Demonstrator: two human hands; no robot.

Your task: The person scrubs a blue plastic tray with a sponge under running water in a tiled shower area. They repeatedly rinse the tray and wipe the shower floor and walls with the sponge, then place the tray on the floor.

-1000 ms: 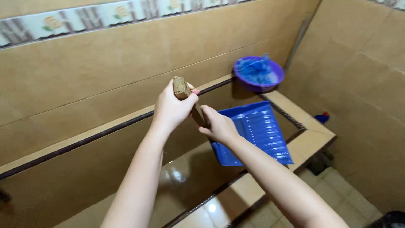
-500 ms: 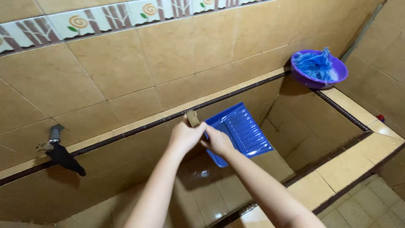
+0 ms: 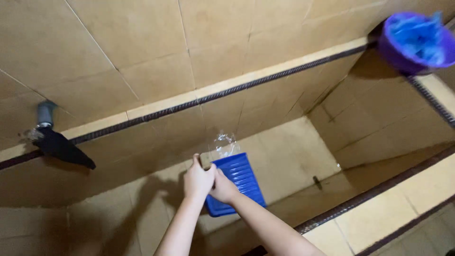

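I see a ribbed blue dustpan (image 3: 235, 182) of glossy plastic, its grooves catching light. The purple basin (image 3: 408, 50) on the tank's ledge looks like smooth plastic too, with crumpled blue cloth or netting (image 3: 417, 34) inside; I cannot tell which. The tan wall tiles (image 3: 142, 42) are glazed ceramic with a soft sheen, the tank floor (image 3: 289, 151) wet and shiny. The tap (image 3: 45, 116) looks like dull grey metal.
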